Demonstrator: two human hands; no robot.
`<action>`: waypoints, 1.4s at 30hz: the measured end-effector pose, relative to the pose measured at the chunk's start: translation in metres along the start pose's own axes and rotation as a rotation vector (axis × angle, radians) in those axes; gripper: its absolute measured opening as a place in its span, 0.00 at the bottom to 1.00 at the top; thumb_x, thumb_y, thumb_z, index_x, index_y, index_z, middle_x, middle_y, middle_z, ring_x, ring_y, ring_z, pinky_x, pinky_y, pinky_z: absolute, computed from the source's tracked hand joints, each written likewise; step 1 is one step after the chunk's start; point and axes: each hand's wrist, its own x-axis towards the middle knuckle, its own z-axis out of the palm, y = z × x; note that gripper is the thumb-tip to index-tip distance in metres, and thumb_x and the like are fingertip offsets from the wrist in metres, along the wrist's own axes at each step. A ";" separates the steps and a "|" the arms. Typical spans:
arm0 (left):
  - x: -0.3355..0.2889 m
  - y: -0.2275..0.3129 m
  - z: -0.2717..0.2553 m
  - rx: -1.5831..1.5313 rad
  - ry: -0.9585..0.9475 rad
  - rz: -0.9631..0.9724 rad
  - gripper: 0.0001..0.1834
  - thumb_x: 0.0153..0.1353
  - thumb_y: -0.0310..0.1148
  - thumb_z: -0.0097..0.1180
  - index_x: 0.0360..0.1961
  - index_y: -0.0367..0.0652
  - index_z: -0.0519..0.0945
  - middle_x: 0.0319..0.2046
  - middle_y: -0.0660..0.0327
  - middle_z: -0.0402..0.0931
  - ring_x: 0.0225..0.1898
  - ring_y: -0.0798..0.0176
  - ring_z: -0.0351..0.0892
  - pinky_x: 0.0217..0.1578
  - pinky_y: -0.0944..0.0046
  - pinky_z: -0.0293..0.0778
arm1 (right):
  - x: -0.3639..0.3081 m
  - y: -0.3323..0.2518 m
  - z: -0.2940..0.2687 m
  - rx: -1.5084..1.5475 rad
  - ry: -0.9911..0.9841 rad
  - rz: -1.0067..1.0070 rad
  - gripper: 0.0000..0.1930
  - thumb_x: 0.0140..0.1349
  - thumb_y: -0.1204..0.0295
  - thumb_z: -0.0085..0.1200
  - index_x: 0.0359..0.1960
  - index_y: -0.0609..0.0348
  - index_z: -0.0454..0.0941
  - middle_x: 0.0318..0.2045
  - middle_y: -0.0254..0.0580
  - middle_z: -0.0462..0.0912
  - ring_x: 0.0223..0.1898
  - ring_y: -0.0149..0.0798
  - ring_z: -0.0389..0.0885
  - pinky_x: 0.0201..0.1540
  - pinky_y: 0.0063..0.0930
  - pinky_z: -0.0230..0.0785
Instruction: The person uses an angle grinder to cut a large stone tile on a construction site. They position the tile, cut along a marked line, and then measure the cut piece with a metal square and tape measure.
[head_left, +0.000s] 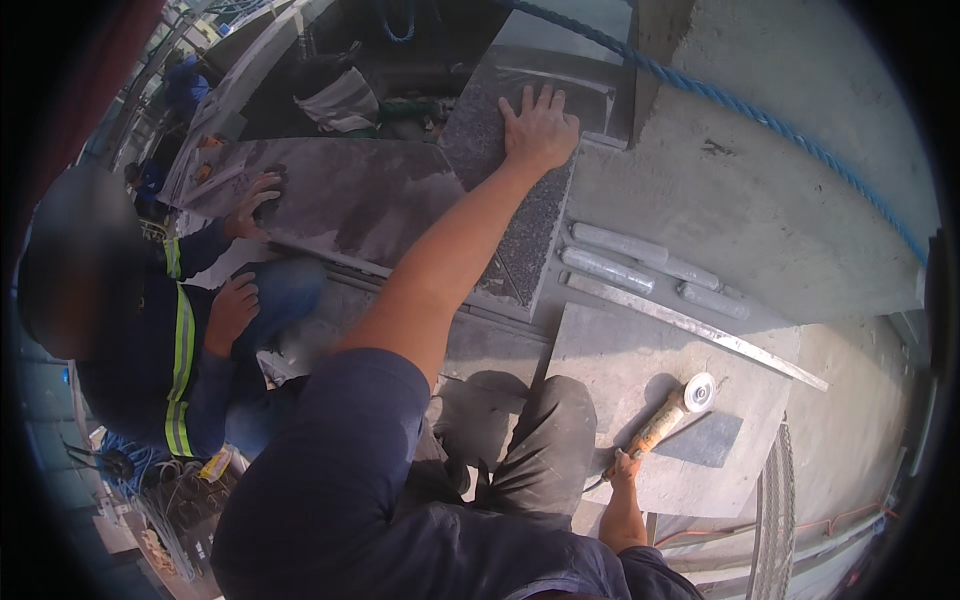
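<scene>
My left hand lies flat on a dark speckled stone slab, palm down with its fingers spread. The arm stretches far forward across the middle of the view. Low on the right, my right hand is closed around the rear of an orange angle grinder. A pale round disc sits at the tool's far end, facing up. Beneath the grinder is a large grey board, with a small dark grey tile piece beside the tool. Whether the disc is spinning cannot be told.
A co-worker in a reflective-striped top crouches at left, one hand at the slab's edge. Several wrapped tubes and a long metal straightedge lie right of centre. A blue rope crosses the upper right; a dark opening lies beyond the slabs.
</scene>
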 end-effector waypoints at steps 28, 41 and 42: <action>0.164 -0.028 -0.199 0.520 -0.499 0.301 0.27 0.64 0.35 0.55 0.64 0.46 0.88 0.63 0.50 0.87 0.64 0.45 0.87 0.57 0.41 0.85 | 0.004 0.001 -0.021 -0.500 0.370 -0.455 0.25 0.69 0.64 0.69 0.63 0.60 0.76 0.44 0.51 0.86 0.41 0.52 0.83 0.45 0.46 0.77; 0.148 -0.016 -0.207 0.394 -0.515 0.250 0.30 0.68 0.38 0.57 0.72 0.49 0.82 0.72 0.52 0.80 0.69 0.46 0.83 0.61 0.37 0.83 | -0.177 -0.118 -0.073 -0.202 0.076 -0.315 0.18 0.65 0.77 0.64 0.51 0.58 0.69 0.24 0.34 0.76 0.18 0.30 0.74 0.18 0.31 0.68; 0.152 -0.031 -0.205 0.453 -0.554 0.267 0.32 0.68 0.38 0.57 0.75 0.51 0.79 0.71 0.51 0.80 0.68 0.46 0.84 0.61 0.37 0.83 | -0.181 -0.135 -0.084 -0.253 0.051 -0.353 0.17 0.64 0.77 0.64 0.50 0.58 0.69 0.24 0.34 0.77 0.18 0.30 0.74 0.18 0.31 0.68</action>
